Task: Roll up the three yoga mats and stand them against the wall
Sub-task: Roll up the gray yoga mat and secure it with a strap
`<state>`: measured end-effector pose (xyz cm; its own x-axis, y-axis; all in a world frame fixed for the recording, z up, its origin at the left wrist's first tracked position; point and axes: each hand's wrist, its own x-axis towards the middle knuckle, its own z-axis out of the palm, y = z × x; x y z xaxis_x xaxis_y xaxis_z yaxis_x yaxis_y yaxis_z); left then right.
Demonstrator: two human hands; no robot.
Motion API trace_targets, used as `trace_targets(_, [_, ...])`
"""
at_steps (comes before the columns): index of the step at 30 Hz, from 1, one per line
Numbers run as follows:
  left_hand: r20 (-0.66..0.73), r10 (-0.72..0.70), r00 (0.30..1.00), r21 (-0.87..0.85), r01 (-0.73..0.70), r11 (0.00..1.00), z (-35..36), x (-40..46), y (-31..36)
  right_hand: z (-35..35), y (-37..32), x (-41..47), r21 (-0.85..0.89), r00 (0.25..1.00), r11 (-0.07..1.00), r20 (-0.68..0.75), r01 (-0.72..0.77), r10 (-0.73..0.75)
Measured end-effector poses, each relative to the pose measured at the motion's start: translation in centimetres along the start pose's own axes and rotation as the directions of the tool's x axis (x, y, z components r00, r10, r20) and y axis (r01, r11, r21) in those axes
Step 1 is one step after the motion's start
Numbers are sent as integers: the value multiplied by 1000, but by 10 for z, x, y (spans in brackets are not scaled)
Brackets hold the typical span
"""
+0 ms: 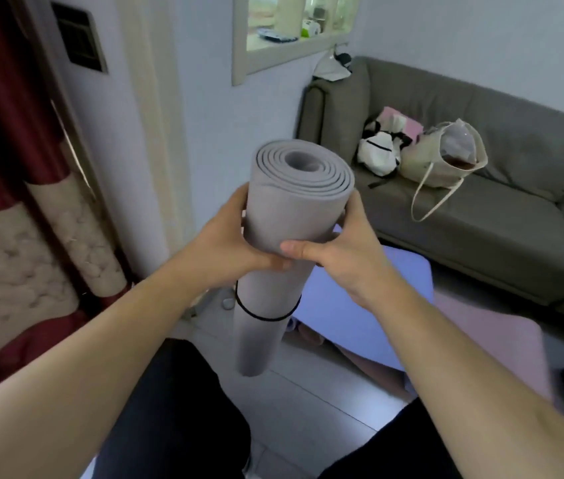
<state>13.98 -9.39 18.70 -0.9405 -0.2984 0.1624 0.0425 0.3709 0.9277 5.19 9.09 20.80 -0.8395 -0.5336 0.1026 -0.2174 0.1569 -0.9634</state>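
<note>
Grey rolled mat point(294, 216) upright, gripped by left hand point(228, 243) and right hand point(339, 250), sofa point(481, 216) beyond.

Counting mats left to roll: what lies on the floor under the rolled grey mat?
Below the rolled grey mat, held upright by both hands, lies a flat blue mat over a pink mat. Where they overlap, the pink one is hidden.

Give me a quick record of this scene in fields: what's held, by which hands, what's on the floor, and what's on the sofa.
held: rolled grey mat, upright, black band around it
left hand: grips the roll
right hand: grips the roll
floor: blue mat and pink mat, both unrolled
sofa: cream tote, white bag
mats against wall: none seen
</note>
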Motion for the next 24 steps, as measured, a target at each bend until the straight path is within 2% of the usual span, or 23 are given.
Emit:
trace_targets(8, [-207,-107,973,26,114,993,-99,-15,-85,137,32,63,21,985,999,168,44,-47])
trace_targets(14, [-355,-150,923,104,199,975,-150,-5,-150,216,59,113,-24,929,1000,370,13,-3])
trace_targets(18, [-369,-200,908,134,265,955,-166,2,-185,244,70,129,-59,894,998,446,-16,41])
trace_targets(20, [-366,-192,911,189,275,943,-171,8,-200,253,78,135,-104,889,994,457,28,23])
trace_targets(24, [-381,-217,899,258,329,908,-171,12,-200,261,91,141,-157,890,987,446,-29,97])
